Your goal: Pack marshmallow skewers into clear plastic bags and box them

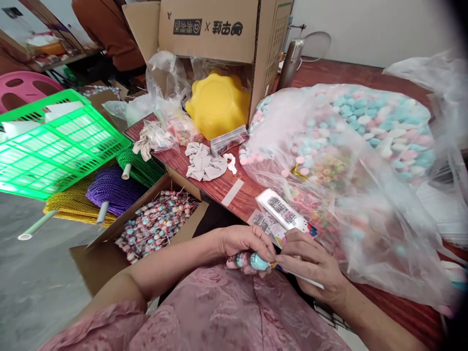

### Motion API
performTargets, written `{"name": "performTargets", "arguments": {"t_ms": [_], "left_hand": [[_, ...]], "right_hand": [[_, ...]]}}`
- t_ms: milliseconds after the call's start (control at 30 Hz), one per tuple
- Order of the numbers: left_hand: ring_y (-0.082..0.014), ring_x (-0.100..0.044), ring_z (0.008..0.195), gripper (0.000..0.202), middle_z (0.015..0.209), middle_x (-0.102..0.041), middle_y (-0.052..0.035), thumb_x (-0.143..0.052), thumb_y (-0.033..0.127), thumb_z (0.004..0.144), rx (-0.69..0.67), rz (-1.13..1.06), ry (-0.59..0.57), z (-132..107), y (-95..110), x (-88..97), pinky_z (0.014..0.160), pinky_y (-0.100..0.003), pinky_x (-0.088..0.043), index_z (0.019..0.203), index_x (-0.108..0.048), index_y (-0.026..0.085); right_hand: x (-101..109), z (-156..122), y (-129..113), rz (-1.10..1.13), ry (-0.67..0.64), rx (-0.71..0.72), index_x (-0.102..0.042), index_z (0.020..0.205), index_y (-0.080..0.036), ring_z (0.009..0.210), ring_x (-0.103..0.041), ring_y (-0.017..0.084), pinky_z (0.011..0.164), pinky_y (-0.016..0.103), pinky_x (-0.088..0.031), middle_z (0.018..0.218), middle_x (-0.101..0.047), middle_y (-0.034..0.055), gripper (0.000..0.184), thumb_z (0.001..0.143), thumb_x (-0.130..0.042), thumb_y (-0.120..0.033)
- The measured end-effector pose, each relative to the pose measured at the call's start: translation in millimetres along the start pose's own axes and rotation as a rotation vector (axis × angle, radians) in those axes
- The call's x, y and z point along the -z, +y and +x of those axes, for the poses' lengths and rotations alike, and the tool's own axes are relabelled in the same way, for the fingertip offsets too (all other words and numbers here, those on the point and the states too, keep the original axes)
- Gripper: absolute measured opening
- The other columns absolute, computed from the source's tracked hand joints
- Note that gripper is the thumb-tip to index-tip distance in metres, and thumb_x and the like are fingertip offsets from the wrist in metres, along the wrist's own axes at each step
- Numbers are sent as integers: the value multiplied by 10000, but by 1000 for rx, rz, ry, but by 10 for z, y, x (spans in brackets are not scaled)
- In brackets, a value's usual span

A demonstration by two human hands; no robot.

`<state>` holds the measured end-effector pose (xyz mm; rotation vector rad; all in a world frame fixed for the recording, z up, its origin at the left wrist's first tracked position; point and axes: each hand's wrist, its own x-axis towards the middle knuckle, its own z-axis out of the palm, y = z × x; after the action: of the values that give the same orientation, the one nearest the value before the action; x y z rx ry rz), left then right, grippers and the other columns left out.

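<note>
Over my lap, my left hand (244, 243) is closed around a row of pastel candy pieces (249, 260), pink and blue. My right hand (310, 265) pinches the end of that candy row together with a thin white stick or strip (305, 279) that runs out to the right. Just above my hands, small printed label packets (280, 210) lie on the edge of the red-brown table (365, 78). A big clear plastic bag (365, 161) of pink, blue and white candies fills the table to the right of them.
An open cardboard box of wrapped candy sticks (155, 225) stands low at my left. Beside it lie purple (113, 190), green and gold cord rolls and a green plastic basket (54, 141). A yellow bowl (217, 103) sits under a tall carton (219, 29). White scraps (204, 163) lie on the table.
</note>
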<state>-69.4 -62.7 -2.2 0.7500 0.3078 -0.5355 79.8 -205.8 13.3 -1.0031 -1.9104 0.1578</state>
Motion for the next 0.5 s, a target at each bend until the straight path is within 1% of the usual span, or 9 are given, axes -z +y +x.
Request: {"name": "performTargets", "arguments": {"t_ms": [67, 133, 200, 300, 400, 467, 500], "left_hand": [[-152, -513, 283, 153, 522, -669, -48, -723, 214, 581, 25, 10, -22, 3, -35, 21, 193, -191, -298, 683, -692, 104], [-139, -479, 262, 147, 500, -654, -38, -727, 222, 591, 51, 49, -38, -14, -45, 39, 186, -192, -287, 676, -690, 109], [-127, -449, 250, 158, 475, -632, -22, -737, 250, 614, 68, 101, -66, -47, -27, 55, 189, -191, -288, 684, -687, 118], [-116, -464, 280, 188, 479, -612, 0, -739, 316, 672, 80, 240, -101, -96, 55, 76, 215, -179, -300, 712, -684, 140], [-113, -501, 345, 191, 530, -603, 12, -695, 349, 739, 73, 482, -118, -104, 182, 78, 269, -181, -308, 740, -685, 158], [-120, -533, 417, 155, 556, -599, 9, -657, 304, 772, -5, 767, -119, -97, 273, 47, 358, -203, -371, 723, -684, 159], [-132, -552, 464, 150, 567, -603, 0, -646, 279, 778, -55, 970, -95, -100, 314, 15, 417, -222, -408, 703, -681, 153]], "right_hand": [[4, 15, -11, 22, -56, 5, -560, 1302, -211, 752, -557, 176, 679, 365, -497, 800, -621, 66, 420, 923, -427, -87], [0, 30, -15, 44, -91, 9, -556, 1290, -176, 761, -543, 178, 674, 359, -486, 801, -617, 76, 383, 943, -412, -102], [-6, 39, -13, 56, -116, 21, -566, 1236, -134, 770, -533, 178, 688, 360, -479, 816, -620, 90, 321, 956, -410, -113], [-2, 55, -6, 27, -193, 22, -590, 1110, -113, 769, -521, 174, 725, 364, -463, 835, -621, 97, 226, 965, -418, -121], [16, 90, 1, -58, -322, 47, -604, 963, -130, 715, -472, 171, 692, 349, -414, 763, -584, 69, 213, 963, -393, -102], [16, 110, 21, -148, -428, 91, -596, 865, -144, 680, -432, 170, 678, 351, -375, 722, -549, 51, 239, 952, -382, -86], [11, 114, 41, -201, -486, 108, -589, 828, -151, 680, -425, 172, 685, 356, -365, 722, -543, 49, 244, 943, -385, -80]]}}
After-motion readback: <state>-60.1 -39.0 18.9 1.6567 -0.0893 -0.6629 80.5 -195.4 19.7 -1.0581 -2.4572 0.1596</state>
